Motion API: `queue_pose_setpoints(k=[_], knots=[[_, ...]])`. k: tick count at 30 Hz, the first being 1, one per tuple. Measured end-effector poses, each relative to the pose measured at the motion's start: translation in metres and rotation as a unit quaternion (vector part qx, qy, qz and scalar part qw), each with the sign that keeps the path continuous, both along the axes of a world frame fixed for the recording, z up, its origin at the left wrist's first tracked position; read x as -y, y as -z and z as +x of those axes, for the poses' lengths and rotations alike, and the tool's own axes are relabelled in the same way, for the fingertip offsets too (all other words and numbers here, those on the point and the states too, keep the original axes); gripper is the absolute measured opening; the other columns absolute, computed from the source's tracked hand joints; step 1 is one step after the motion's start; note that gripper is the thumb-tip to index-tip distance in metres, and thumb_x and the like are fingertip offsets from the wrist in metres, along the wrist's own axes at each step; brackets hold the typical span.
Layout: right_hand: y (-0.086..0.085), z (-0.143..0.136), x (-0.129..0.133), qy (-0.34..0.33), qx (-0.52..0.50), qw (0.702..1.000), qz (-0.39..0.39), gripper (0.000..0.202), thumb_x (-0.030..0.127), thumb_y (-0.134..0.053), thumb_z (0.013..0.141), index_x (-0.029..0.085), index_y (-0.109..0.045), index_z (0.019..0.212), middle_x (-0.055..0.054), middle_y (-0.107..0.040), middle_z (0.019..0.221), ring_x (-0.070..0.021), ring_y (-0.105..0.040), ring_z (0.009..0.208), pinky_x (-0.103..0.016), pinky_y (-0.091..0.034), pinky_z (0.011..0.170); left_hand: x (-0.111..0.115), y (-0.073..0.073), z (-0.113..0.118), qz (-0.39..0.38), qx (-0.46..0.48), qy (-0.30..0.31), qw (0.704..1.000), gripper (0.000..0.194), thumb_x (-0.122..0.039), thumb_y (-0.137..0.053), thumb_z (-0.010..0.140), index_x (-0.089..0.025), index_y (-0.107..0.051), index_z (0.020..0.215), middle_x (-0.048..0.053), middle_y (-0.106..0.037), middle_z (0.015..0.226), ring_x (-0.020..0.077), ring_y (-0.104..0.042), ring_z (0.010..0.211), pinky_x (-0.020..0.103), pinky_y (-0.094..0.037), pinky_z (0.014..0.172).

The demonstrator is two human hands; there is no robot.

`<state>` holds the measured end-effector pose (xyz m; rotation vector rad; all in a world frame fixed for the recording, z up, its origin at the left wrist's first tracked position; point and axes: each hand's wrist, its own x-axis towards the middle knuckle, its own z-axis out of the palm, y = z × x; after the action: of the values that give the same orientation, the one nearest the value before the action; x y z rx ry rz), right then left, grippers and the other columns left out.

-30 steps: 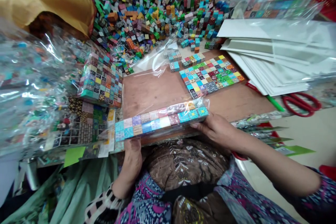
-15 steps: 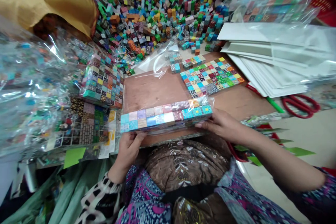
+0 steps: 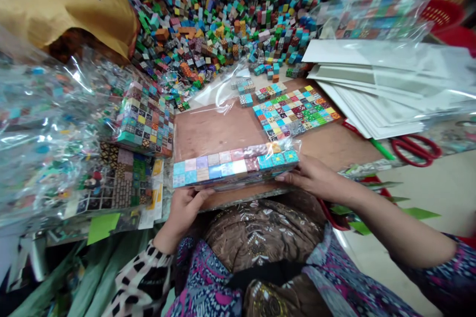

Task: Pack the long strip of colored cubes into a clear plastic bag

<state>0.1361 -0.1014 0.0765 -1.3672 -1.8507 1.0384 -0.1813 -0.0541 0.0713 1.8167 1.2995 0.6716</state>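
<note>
A long block of small patterned cubes [image 3: 234, 166], wrapped in clear film, stands near the front edge of the brown board [image 3: 215, 129]. My left hand [image 3: 188, 208] grips its left end from below, the thumb along the lower edge. At the right end, my right hand [image 3: 310, 176] holds it with thumb and fingers; some fingertips are hidden behind the film and block. Behind it on the board lies a flat mosaic of coloured cubes [image 3: 295, 111], with a few short cube rows [image 3: 269, 91] beside it.
Wrapped cube blocks [image 3: 145, 121] are stacked at left beside crumpled film. Loose cubes [image 3: 223, 25] pile up at the back. At right are white sheets [image 3: 372, 94], red-handled scissors [image 3: 416, 150] and a green pen [image 3: 382, 149]. A yellow bag [image 3: 74, 5] is back left.
The view has shifted slightly. My left thumb has slid a little to the right along the block's lower edge; both hands still hold the wrapped block.
</note>
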Motion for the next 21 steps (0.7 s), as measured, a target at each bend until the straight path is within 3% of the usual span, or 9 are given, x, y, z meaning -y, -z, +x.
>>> queue_pose_setpoints(k=[4,11,16,19,21], knots=[[0.001,0.0,0.0,0.004,0.005,1.0,0.009,0.032,0.037,-0.055,0.089,0.02,-0.057,0.116,-0.011,-0.061,0.126,-0.0285,-0.056,0.117,-0.047,-0.045,0.1,-0.001,0.003,-0.002,0.016,-0.053,0.023,0.998,0.026,-0.04,-0.06,0.08,-0.018,-0.074,0.082,0.007,-0.076,0.089,0.0265,-0.068,0.088,0.041,-0.051,0.087],[0.001,0.0,0.0,0.005,0.014,1.0,0.003,0.044,0.039,-0.054,0.089,0.021,-0.05,0.129,-0.009,-0.06,0.128,-0.0291,-0.058,0.114,-0.046,-0.047,0.096,-0.001,0.008,-0.002,0.04,-0.094,0.008,0.995,0.029,-0.042,-0.061,0.078,-0.018,-0.074,0.087,0.009,-0.074,0.099,0.0295,-0.064,0.101,0.048,-0.043,0.099],[0.003,0.0,0.001,0.004,0.023,1.0,0.002,0.049,0.041,-0.053,0.089,0.02,-0.048,0.133,-0.01,-0.059,0.13,-0.03,-0.056,0.117,-0.045,-0.046,0.099,-0.001,0.013,-0.005,0.023,-0.078,0.006,0.997,0.031,-0.045,-0.062,0.079,-0.02,-0.073,0.094,0.008,-0.075,0.097,0.0282,-0.067,0.095,0.047,-0.049,0.093],[0.002,0.0,0.0,-0.001,0.022,1.0,-0.004,0.053,0.043,-0.053,0.089,0.021,-0.045,0.137,-0.01,-0.059,0.13,-0.0301,-0.055,0.12,-0.045,-0.045,0.101,0.003,0.02,-0.01,-0.01,0.009,-0.005,1.0,0.034,-0.044,-0.068,0.076,-0.019,-0.07,0.1,0.009,-0.073,0.101,0.0274,-0.067,0.097,0.045,-0.049,0.094],[0.001,0.0,0.0,-0.002,0.017,1.0,-0.008,0.054,0.043,-0.053,0.089,0.021,-0.044,0.139,-0.01,-0.059,0.13,-0.0302,-0.055,0.119,-0.045,-0.045,0.101,0.008,0.025,-0.015,-0.033,0.124,-0.053,0.99,0.042,-0.045,-0.07,0.074,-0.02,-0.066,0.109,0.01,-0.071,0.109,0.0264,-0.065,0.104,0.043,-0.049,0.097]])
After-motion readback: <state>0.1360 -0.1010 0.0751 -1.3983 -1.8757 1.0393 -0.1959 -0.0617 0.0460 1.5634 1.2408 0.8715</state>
